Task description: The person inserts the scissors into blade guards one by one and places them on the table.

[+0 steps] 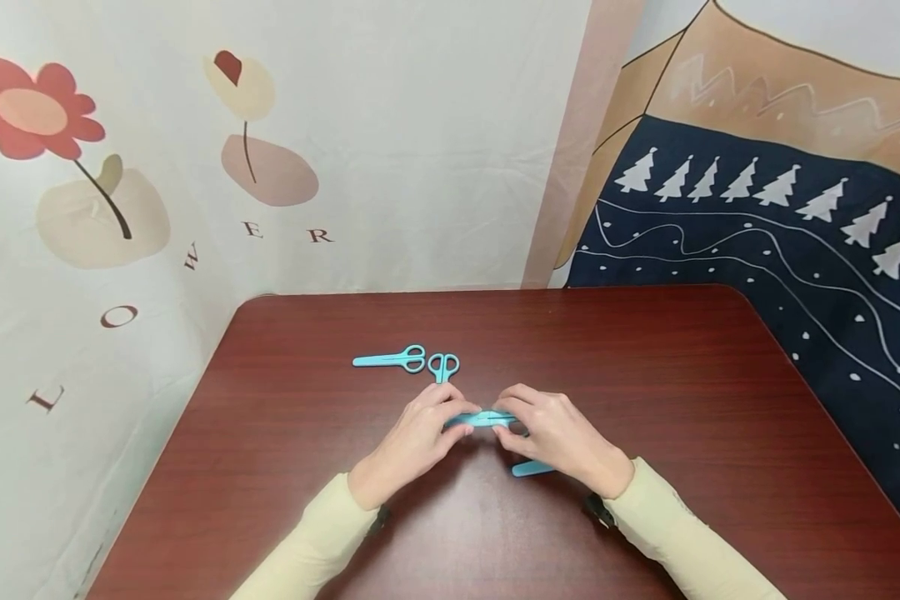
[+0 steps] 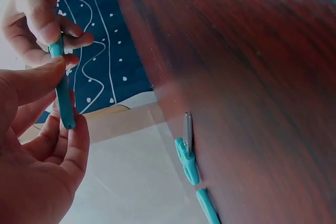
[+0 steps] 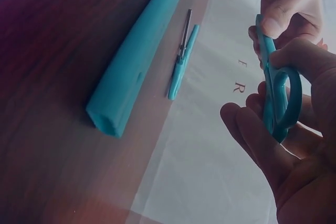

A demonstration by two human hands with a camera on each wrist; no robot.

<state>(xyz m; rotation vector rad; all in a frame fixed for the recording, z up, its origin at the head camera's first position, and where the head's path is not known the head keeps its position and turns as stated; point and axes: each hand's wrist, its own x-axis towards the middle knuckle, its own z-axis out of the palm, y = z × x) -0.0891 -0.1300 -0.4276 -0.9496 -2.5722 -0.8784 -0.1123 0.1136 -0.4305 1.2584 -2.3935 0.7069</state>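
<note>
Both hands meet over the table on a pair of turquoise scissors (image 1: 501, 421). My left hand (image 1: 417, 429) pinches the turquoise blade cover (image 2: 64, 103) between thumb and fingers. The right hand (image 1: 558, 432) grips the handle end, and a finger loop (image 3: 294, 98) shows in the right wrist view. The cover lies over the blades, which are hidden. Beyond the left hand, uncovered scissors (image 1: 443, 367) lie on the table, their metal blades (image 2: 189, 129) bare in the left wrist view. A loose blade cover (image 3: 136, 61) rests on the table below the right hand.
Another pair of scissors (image 1: 386, 360), with its cover on, lies farther back and to the left. The brown table (image 1: 270, 467) reaches back to a printed cloth (image 1: 420, 150), and a dark blue cloth (image 1: 690, 242) hangs at the right.
</note>
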